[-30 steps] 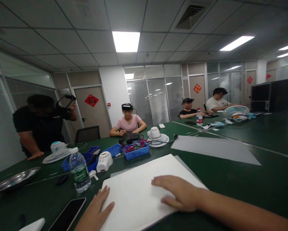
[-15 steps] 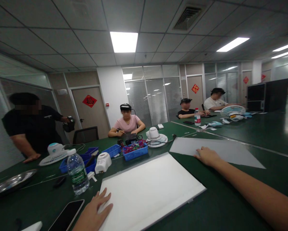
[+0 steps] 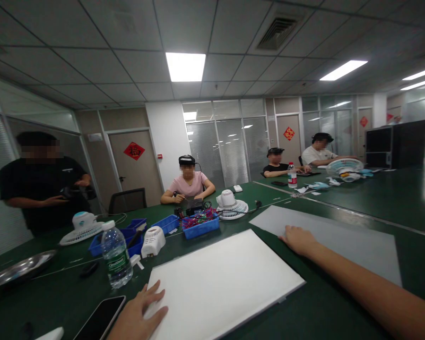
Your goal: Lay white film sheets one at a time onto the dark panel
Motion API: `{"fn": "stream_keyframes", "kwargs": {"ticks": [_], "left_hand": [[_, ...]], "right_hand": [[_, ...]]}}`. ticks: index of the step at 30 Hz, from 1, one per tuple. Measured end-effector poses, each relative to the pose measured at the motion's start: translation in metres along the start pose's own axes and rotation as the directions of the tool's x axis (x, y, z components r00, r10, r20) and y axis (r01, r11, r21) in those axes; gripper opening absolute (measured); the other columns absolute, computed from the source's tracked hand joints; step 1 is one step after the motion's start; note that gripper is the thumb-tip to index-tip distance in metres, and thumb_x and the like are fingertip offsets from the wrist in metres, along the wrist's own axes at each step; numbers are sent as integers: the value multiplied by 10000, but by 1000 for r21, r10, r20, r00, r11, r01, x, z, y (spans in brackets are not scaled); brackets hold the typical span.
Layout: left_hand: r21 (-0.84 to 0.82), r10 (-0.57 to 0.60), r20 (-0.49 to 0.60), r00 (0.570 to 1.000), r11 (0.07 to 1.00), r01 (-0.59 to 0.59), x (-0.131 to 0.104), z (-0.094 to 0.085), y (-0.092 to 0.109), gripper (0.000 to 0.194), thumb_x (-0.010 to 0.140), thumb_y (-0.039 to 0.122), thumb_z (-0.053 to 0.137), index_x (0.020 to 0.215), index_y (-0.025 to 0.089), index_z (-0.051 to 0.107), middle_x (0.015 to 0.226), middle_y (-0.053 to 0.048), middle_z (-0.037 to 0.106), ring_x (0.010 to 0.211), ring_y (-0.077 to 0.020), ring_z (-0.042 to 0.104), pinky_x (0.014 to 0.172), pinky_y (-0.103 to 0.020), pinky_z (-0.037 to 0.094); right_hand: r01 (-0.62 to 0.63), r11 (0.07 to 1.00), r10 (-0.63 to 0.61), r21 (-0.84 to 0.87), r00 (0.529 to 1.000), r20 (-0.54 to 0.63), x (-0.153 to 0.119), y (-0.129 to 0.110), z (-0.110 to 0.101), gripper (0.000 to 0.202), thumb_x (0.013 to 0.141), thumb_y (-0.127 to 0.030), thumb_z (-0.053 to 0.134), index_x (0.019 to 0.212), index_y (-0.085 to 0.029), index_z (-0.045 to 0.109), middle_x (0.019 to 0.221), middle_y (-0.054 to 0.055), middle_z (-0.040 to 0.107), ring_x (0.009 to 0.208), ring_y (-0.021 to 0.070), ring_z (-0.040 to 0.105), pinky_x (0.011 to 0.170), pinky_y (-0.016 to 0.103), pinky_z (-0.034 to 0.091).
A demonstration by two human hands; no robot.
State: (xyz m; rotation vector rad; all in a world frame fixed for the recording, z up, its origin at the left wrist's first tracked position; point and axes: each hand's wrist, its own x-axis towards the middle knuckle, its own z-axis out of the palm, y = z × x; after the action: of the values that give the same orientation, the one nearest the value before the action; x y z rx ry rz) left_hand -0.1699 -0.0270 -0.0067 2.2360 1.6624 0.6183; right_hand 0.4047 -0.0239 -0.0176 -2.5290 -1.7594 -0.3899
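Observation:
A white rectangular panel (image 3: pixel 222 283) lies flat on the green table in front of me. My left hand (image 3: pixel 139 311) rests on its left edge, fingers spread. Right of the panel, a grey translucent sheet (image 3: pixel 343 236) lies at an angle. My right hand (image 3: pixel 298 240) touches the near left edge of this sheet, palm down; its fingers are close together and bent, and the underside is hidden, so what they pinch, if anything, is unclear.
A water bottle (image 3: pixel 116 255) and a phone (image 3: pixel 100 318) are near my left hand. Behind the panel stand a blue tray of wires (image 3: pixel 201 228), a white fan part (image 3: pixel 153 241) and a fan (image 3: pixel 232 208). Several people are around the table.
My right hand has moved slightly left and toward me. The grey sheet has turned, its right end now nearer to me. The person at the left has both hands on a dark device.

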Motion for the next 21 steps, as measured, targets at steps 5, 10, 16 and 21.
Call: {"fn": "stream_keyframes", "kwargs": {"ticks": [5, 10, 16, 21], "left_hand": [[2, -25, -13, 1000, 1000, 25, -2, -3, 8, 573, 758, 638, 596, 1156, 255, 749, 1478, -29, 548, 1439, -323, 413, 1219, -499, 279], [45, -55, -34, 998, 997, 57, -4, -7, 17, 563, 793, 677, 517, 1064, 262, 783, 1426, -33, 606, 1376, -310, 507, 1194, -463, 339], [126, -69, -40, 997, 989, 74, -8, -4, 29, 620, 818, 617, 492, 1285, 249, 668, 1516, -25, 499, 1427, -292, 433, 1209, -484, 299], [194, -76, -16, 997, 978, 78, -9, -2, 39, 596, 812, 585, 494, 1270, 253, 681, 1505, -19, 510, 1415, -295, 444, 1205, -490, 306]], "right_hand": [[26, 999, -25, -47, 1000, 11, -1, -10, -2, 362, 953, -436, 592, 1193, -166, 611, 1201, 85, 629, 1075, 228, 616, 913, 462, 531], [39, 996, -39, -81, 999, 0, -6, -15, -4, 344, 946, -409, 610, 1180, -156, 617, 1195, 87, 631, 1065, 223, 620, 912, 453, 533], [29, 997, -32, -70, 999, -41, -15, -9, -11, 352, 948, -432, 601, 1161, -152, 624, 1186, 90, 636, 1073, 226, 617, 927, 460, 522], [14, 999, -17, -49, 998, -60, -18, -7, -17, 356, 952, -444, 590, 1165, -161, 623, 1197, 87, 631, 1092, 233, 609, 933, 472, 518]]}}
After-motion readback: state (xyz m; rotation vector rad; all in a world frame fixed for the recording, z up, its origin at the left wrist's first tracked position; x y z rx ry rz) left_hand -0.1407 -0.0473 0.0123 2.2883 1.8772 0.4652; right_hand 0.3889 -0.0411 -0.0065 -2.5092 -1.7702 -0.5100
